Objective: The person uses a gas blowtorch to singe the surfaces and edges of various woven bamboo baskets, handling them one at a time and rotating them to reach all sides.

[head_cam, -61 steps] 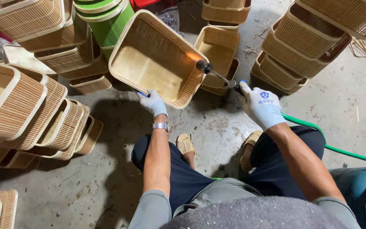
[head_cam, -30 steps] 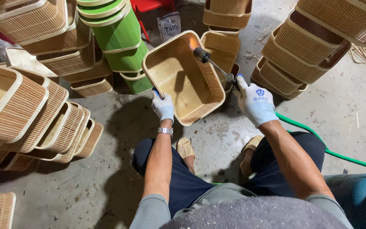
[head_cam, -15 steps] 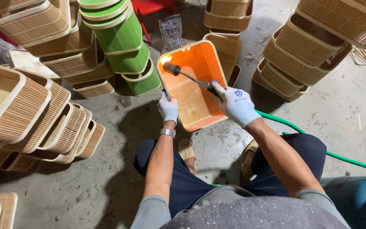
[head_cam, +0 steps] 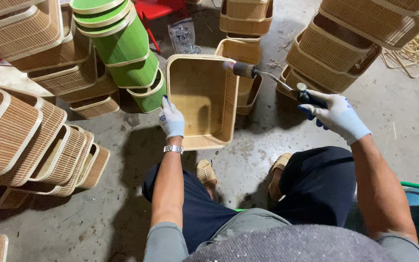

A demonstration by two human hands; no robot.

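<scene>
L hand (head_cam: 172, 120), white knit glove, clamped on the near-left rim of a rectangular woven bamboo basket w/ pale rim (head_cam: 202, 99); basket tipped up on its near edge on the concrete floor (head_cam: 267, 160), open side toward the camera. R hand (head_cam: 335, 115), same glove type, closed around the dark grip of a long-necked metal torch (head_cam: 267, 77); nozzle end sits just beyond the basket's far-right corner, contact w/ rim can't tell. Hands well apart, basket between them. Left of L hand: stack of green woven baskets (head_cam: 122, 48) and rows of tan baskets (head_cam: 35, 145). Beyond R hand: more tan basket stacks (head_cam: 330, 53).
</scene>
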